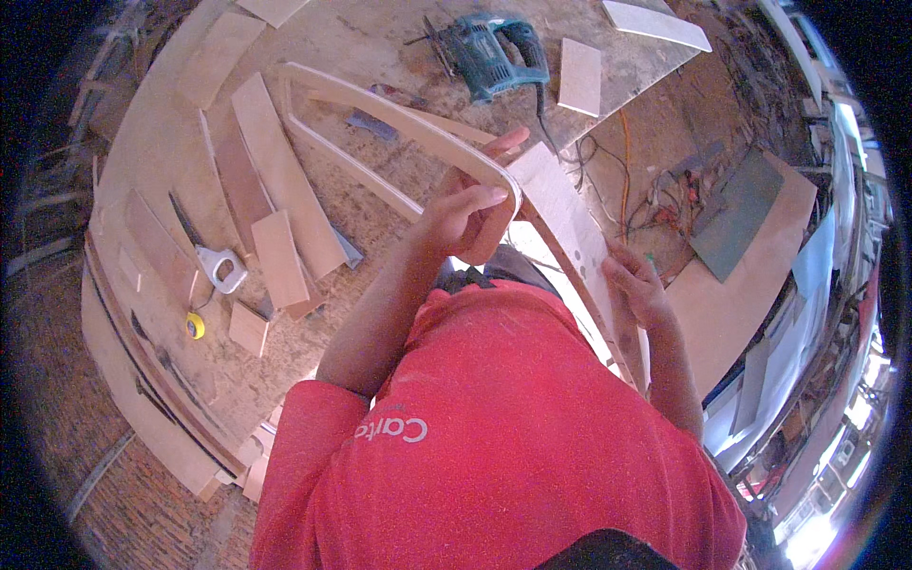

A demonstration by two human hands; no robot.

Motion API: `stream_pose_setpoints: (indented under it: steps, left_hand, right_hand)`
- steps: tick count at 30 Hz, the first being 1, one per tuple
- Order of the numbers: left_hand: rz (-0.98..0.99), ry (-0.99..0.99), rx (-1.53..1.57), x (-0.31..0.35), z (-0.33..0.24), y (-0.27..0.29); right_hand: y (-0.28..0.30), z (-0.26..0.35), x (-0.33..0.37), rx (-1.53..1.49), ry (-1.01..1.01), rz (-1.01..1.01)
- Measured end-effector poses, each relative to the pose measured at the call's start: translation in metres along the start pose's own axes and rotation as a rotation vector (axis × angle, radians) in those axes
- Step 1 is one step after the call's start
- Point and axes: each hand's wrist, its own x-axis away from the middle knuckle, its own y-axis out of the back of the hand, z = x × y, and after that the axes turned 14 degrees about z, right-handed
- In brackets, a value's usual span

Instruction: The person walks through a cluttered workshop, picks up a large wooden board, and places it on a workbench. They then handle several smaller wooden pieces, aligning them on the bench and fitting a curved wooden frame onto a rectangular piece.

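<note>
A pale wooden frame [399,119] of narrow strips reaches from the middle of the table to my waist, its near corner rounded. My left hand [465,214] is closed round that corner, thumb on top and one finger stretched out beyond it. A long pale wooden board [560,199] slants from beside this corner toward my right side. My right hand [635,283] is closed on the board's right edge, fingertips partly hidden behind it. Whether the frame and board are joined I cannot tell.
A teal jigsaw [496,57] lies at the back with its cord trailing right. On the left are wood strips [285,176], a handsaw with a white handle [220,270] and a yellow tape roll [195,326]. Cables and a dark sheet [739,214] lie to the right.
</note>
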Motion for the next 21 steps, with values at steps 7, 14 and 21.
stream_pose_setpoints:
  steps: [7,14,21]
  left_hand:
    - [-0.037,-0.239,-0.891,-0.002,0.012,-0.002]
    - [-0.222,0.013,-0.087,-0.006,0.01,-0.004]
    - [-0.238,-0.037,-0.01,-0.014,0.008,-0.01]
  right_hand:
    - [0.01,0.005,0.004,-0.018,-0.05,-0.034]
    - [0.004,0.002,0.005,-0.113,-0.008,-0.043]
    - [0.008,-0.014,0.007,-0.095,0.052,-0.084]
